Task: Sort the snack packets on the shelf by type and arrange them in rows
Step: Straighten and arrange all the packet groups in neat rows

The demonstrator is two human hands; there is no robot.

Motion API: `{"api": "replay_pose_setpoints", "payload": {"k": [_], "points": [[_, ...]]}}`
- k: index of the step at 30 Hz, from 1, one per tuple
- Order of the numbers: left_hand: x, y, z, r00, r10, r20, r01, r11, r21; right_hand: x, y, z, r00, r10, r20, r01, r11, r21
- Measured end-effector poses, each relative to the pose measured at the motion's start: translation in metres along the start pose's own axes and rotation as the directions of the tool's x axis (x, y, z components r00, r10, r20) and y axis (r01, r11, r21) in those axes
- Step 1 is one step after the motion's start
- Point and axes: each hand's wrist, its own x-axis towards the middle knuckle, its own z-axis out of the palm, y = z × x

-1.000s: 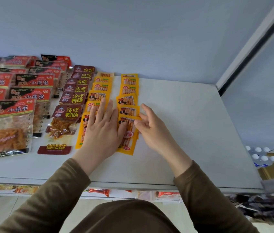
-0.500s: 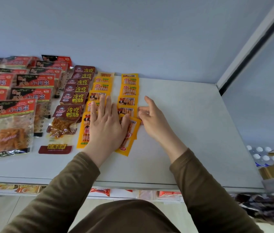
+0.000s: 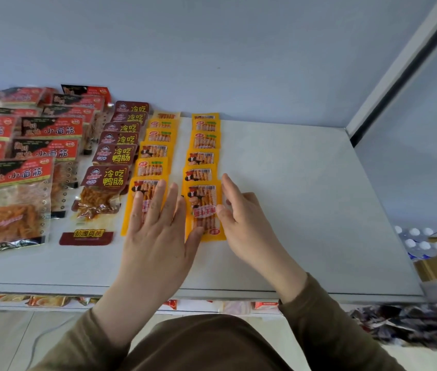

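White shelf (image 3: pixel 305 210) carries snack packets in rows running front to back: red-and-black packets (image 3: pixel 16 172) at left, one maroon packet row (image 3: pixel 110 175) beside them, then two yellow packet rows (image 3: pixel 155 153) (image 3: pixel 202 156). Right part of shelf bare.

Twelve yellow packets (image 3: pixel 203 210) lie in two rows of six; six maroon packets (image 3: pixel 104 180) form one row; the red packets (image 3: pixel 16 172) run off the frame, so their count stays unclear
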Motion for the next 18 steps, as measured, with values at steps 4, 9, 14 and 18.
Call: {"api": "replay_pose_setpoints", "payload": {"k": [4,9,14,18], "points": [[0.001,-0.001,0.001,0.998,0.001,0.061,-0.001,1.0,0.007,-0.003,0.0,-0.001,0.999,-0.034,-0.006,0.034,0.999,-0.033],[0.013,-0.006,-0.008,0.998,-0.023,0.062,0.025,0.999,-0.021,-0.007,-0.003,0.0,0.999,-0.002,0.036,0.001,1.0,0.019],[0.019,-0.015,-0.014,1.0,-0.012,0.006,0.012,0.995,-0.104,-0.008,-0.003,-0.002,0.998,-0.005,0.061,0.004,1.0,0.003],[0.053,-0.034,-0.02,0.997,-0.075,-0.027,0.074,0.996,-0.044,0.016,0.0,-0.016,0.998,0.046,-0.029,-0.044,0.996,0.082]]}}
